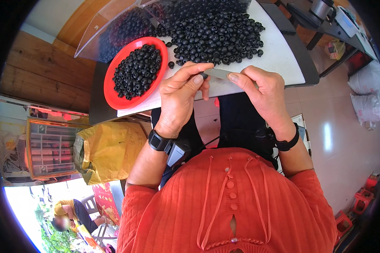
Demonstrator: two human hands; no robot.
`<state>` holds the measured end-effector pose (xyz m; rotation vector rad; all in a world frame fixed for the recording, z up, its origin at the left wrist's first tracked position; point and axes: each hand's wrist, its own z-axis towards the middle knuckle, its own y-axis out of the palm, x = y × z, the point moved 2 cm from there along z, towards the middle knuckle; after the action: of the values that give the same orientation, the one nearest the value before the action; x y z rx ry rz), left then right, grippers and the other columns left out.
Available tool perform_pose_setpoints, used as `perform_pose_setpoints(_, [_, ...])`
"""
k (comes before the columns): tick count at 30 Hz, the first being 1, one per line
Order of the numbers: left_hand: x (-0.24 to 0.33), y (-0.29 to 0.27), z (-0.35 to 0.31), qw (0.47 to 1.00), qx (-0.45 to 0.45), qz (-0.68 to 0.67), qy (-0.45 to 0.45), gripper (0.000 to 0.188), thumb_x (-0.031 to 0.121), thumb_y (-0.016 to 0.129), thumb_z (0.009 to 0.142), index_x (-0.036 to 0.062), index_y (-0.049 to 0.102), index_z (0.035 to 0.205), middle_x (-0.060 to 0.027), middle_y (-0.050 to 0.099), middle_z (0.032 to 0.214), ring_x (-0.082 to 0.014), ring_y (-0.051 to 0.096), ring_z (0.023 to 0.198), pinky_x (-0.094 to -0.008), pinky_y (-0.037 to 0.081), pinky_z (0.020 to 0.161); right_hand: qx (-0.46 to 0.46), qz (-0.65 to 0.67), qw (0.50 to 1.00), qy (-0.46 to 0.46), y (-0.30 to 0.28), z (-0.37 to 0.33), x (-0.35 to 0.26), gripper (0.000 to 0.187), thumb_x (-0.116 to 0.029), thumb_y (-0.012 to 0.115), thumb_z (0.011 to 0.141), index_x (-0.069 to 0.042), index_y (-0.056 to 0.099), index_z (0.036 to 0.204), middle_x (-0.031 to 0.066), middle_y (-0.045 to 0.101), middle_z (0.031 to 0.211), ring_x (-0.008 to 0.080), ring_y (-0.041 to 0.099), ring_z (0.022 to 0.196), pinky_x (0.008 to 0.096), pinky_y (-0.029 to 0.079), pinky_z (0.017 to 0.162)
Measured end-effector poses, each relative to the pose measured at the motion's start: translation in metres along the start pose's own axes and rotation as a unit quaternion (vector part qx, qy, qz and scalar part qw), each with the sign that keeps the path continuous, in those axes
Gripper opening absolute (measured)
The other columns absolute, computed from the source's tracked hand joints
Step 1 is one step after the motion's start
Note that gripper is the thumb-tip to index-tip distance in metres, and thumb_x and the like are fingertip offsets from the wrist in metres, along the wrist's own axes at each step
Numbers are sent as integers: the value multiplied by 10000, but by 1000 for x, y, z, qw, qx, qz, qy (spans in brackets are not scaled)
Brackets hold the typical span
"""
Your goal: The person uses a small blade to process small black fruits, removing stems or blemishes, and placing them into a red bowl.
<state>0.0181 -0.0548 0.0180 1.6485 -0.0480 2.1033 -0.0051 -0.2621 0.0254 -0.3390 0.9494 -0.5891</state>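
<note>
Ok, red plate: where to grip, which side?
Likely the near rim of the red plate, from the wearer's side: there the rim is a broad bare band, while black beads heap the middle. The far rim looks crowded by the clear box. Best kept level, as the beads look loose.

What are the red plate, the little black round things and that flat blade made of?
The red plate looks like plastic: smooth, evenly coloured, slightly shiny. The little black round things could be plastic, wood or seeds; small highlights show a soft shine, but that doesn't settle it. The flat blade is probably metal: thin, grey and faintly shiny.
</note>
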Motion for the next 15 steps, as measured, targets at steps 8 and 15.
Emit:
perform_pose_setpoints(8, [-2,5,-3,999,34,-16,6,255,-5,532,1014,-63,670,1221,-94,602,1023,-188,602,784,-298,507,661,14,-39,998,-43,1,0,-4,415,-306,751,915,-58,555,646,95,540,543,253,522,450,369,382,446])
perform_pose_setpoints(15, [0,8,-5,999,16,-43,4,255,9,537,1017,-51,668,1228,-93,616,1020,-189,606,785,-300,510,652,25,144,989,31,-3,-8,9,318,-266,746,942,-17,679,756,25,492,543,98,410,486,299,327,472])
